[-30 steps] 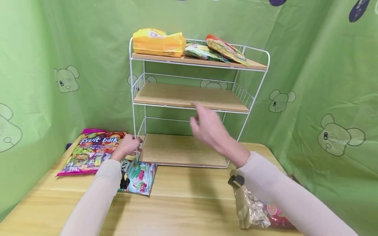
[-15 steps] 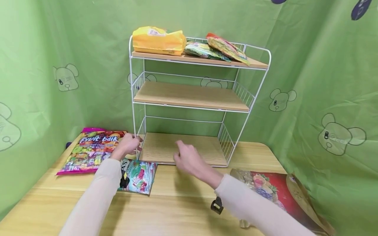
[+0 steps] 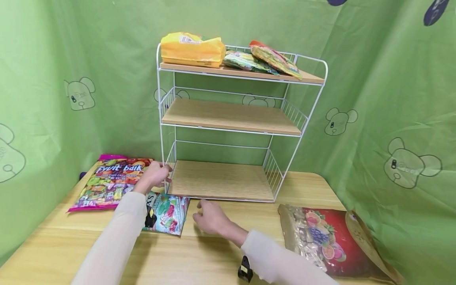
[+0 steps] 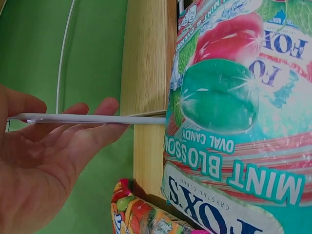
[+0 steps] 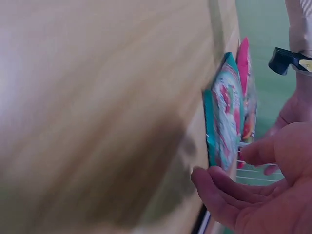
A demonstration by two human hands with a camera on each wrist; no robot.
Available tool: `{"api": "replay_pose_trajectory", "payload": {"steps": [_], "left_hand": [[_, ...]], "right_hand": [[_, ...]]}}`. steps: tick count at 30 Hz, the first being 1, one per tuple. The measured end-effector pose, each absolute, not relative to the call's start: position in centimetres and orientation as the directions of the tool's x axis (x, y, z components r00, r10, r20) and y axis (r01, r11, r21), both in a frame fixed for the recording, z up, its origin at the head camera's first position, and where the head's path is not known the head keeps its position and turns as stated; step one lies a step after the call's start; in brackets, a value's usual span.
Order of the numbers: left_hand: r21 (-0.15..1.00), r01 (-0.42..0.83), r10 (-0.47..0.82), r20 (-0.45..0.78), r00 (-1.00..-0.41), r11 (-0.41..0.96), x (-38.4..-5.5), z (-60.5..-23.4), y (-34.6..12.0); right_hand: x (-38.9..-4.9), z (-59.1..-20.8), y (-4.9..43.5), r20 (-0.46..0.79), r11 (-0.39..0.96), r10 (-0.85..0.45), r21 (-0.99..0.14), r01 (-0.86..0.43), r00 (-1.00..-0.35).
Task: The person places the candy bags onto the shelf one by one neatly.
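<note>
Left hand [image 3: 156,174] grips the white metal post [image 4: 92,119] at the front left of a three-tier wire rack with wood-look boards [image 3: 231,114]: thumb on one side, fingers on the other. Right hand [image 3: 211,217] is relaxed, fingers loosely bent, gap between thumb and fingertips, over the pale wood-grain counter [image 3: 199,263] in front of the rack; nearest thing is the teal-and-red plastic bag of mint oval candy [image 3: 166,213], just beside it on its left. That bag lies flat at the rack's front left corner, left forearm covering part of it; cannot tell whether it touches the rack. Farther left, also flat on the counter: a pink-edged, multicoloured fruit candy bag [image 3: 110,188], partly behind the left hand and wrist. Right side of the counter: a large red-and-gold bag with printed fruit [image 3: 331,241], well apart from the right hand. Top tier: a bulky yellow bag [image 3: 192,51] at left, then a green-and-white bag [image 3: 244,61] with a red-topped, yellowish bag [image 3: 274,59] leaning over it
</note>
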State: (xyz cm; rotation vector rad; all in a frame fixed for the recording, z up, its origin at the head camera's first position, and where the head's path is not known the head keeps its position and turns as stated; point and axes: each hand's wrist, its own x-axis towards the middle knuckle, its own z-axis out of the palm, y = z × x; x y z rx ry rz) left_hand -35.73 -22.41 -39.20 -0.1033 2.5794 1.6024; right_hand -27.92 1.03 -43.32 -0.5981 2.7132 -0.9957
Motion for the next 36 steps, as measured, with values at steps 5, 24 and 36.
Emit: {"api": "replay_pose_trajectory", "payload": {"steps": [5,24,36], "left_hand": [[0.886,-0.111,-0.005,-0.121,-0.993,0.450,-35.6,-39.0,-22.6],[0.888,-0.110,-0.003,-0.121,-0.993,0.448,-35.4,-39.1,-22.6],[0.885,-0.116,0.002,-0.131,-0.991,0.452,-35.8,-39.3,-22.3]], "right_hand": [[-27.6,-44.1,0.4,-0.059,0.659,-0.440,-0.699,-0.277,-0.896],[-27.1,-45.5,-2.8,-0.118,0.611,-0.417,-0.770,-0.182,-0.901],[-26.9,-46.0,-3.6,-0.105,0.546,-0.347,-0.831,-0.109,-0.932]]}}
